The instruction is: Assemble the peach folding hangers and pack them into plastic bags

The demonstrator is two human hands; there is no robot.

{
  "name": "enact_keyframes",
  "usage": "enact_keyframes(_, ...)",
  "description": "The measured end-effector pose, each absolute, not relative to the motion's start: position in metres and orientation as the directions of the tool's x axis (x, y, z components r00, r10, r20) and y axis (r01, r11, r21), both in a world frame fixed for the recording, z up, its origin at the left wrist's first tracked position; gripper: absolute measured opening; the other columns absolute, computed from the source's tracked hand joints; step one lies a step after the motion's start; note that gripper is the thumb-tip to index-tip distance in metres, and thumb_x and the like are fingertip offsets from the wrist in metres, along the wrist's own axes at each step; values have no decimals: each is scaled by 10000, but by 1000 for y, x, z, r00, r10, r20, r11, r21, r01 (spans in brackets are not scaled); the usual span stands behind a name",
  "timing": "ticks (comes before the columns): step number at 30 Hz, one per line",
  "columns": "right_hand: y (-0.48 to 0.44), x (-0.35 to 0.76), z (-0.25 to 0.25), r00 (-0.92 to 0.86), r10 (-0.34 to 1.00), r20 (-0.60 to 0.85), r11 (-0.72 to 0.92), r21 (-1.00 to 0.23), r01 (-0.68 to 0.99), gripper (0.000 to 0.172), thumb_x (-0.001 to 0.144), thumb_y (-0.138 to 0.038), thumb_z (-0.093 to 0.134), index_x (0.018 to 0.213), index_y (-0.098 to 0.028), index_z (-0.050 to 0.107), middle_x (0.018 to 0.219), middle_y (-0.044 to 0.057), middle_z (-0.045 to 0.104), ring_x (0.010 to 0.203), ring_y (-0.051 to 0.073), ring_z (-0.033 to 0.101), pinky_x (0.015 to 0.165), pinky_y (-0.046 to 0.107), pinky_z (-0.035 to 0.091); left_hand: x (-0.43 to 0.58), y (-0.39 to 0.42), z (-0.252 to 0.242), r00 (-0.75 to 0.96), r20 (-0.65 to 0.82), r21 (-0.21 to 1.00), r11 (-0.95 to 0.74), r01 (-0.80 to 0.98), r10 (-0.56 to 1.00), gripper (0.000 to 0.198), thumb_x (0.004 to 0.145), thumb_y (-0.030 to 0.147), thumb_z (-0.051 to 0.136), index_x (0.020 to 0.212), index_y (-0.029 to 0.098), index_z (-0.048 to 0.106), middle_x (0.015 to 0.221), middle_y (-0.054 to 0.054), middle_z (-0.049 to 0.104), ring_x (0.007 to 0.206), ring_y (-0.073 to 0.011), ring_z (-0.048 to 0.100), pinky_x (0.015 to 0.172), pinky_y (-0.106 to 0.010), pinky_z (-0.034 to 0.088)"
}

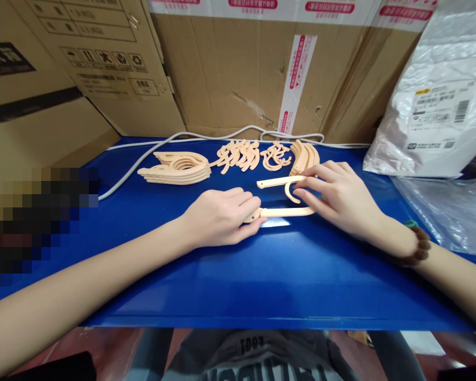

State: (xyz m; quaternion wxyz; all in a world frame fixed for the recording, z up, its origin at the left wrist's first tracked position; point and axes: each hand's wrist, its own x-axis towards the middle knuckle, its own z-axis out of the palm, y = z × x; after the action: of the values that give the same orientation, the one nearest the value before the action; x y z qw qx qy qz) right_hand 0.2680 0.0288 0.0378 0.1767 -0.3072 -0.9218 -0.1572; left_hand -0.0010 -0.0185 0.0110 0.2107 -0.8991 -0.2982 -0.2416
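Observation:
My left hand pinches the near end of a cream plastic hanger arm with its thumb and fingers. That arm runs rightward and passes under my right hand. A second hanger arm, with a small hole at its left end, lies behind it. The bent fingers of my right hand close over this arm's right end. A curved hanger hook sits between the two arms, close to my right fingertips. How the parts join beneath my right hand is hidden.
Behind my hands lie a stack of cream hanger pieces, a row of curved parts, loose hooks and stacked arms. A white cable crosses the blue table. Cardboard boxes and a white plastic parcel border it.

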Motion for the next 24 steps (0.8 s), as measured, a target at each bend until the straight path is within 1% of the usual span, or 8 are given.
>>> enact_keyframes(4,27,268,43,-725,529,441,741,178,648,305,1028,-343,449,1074,-192,710,1056,94,693,922,235,568,780,373,339,-1,-18,13,782,470,-169,-828,535,410,165,906,213,500,766,168,575,682,-17,573,657,-172,500,530,-300,344)
enact_keyframes(9,33,273,46,-673,585,453,680,180,711,342,1032,-382,426,1120,-202,703,991,94,665,866,237,546,759,368,331,-2,-13,19,868,347,-106,-904,414,356,117,840,162,490,757,162,572,742,-56,564,732,-210,481,673,-350,430)
enact_keyframes(12,39,277,45,-653,591,474,622,248,743,354,1031,-388,410,1072,-189,700,908,87,652,830,239,526,745,370,314,-5,-9,20,864,338,-76,-904,420,373,124,863,139,488,838,147,609,860,-86,615,895,-254,548,836,-414,470)
enact_keyframes(15,43,279,45,-644,605,468,571,308,761,380,1033,-380,377,1003,-175,695,845,84,647,803,236,514,752,375,304,-9,-7,19,842,375,-38,-901,432,388,181,890,87,474,945,127,641,1083,-135,642,1178,-304,535,1074,-488,407)
enact_keyframes(17,44,280,46,-640,619,455,553,326,767,396,1032,-375,358,975,-173,693,826,82,649,788,231,510,757,376,301,-10,-6,17,815,395,39,-894,446,424,215,905,66,467,976,138,657,1275,-156,589,1354,-320,431,1161,-507,343)
enact_keyframes(19,44,280,46,-637,624,452,545,332,770,403,1032,-376,351,955,-172,690,815,80,651,774,226,511,756,377,300,-11,-6,14,783,388,169,-872,458,487,245,916,62,473,994,171,679,1416,-145,499,1442,-316,333,1188,-517,320)
enact_keyframes(21,43,280,46,-637,620,459,545,332,770,404,1032,-379,350,938,-172,684,806,78,654,766,223,518,756,376,300,-11,-6,12,751,365,297,-833,466,550,281,919,63,486,1019,214,701,1478,-117,436,1459,-299,307,1195,-530,314)
enact_keyframes(24,43,280,45,-640,615,461,548,333,767,396,1034,-380,354,917,-179,674,797,74,657,763,221,525,745,372,298,-10,-7,10,707,353,399,-783,478,612,343,927,68,491,1125,259,696,1512,-100,391,1443,-279,329,1186,-535,333)
